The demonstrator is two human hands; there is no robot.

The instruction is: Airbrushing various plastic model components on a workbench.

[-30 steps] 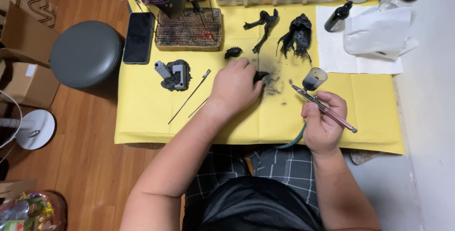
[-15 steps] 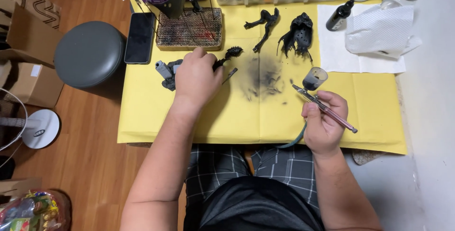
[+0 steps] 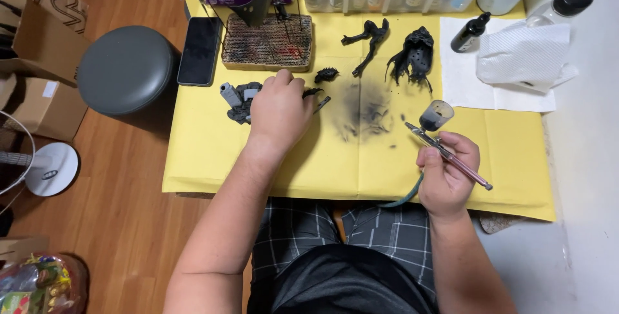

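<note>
Left of the black overspray patch (image 3: 364,109) on the yellow sheet (image 3: 213,166), the left hand (image 3: 278,109) is down over a small black model part on a thin stick (image 3: 320,102), fingers curled over it; whether they are closed on it I cannot tell. That part looks light, stiff and delicate, and probably wet with paint, so the stick is the place to hold it, not the painted surface. Just left of the patch, beyond that hand, lies a grey model piece (image 3: 237,99). Right of the patch, the right hand (image 3: 447,173) is wrapped around an airbrush (image 3: 445,149), nozzle toward the patch, cup up. Above the patch rest 2 black figure parts (image 3: 412,53). Further up-left sits a paint-stained cardboard block (image 3: 267,43), with a phone (image 3: 199,51) beside it.
</note>
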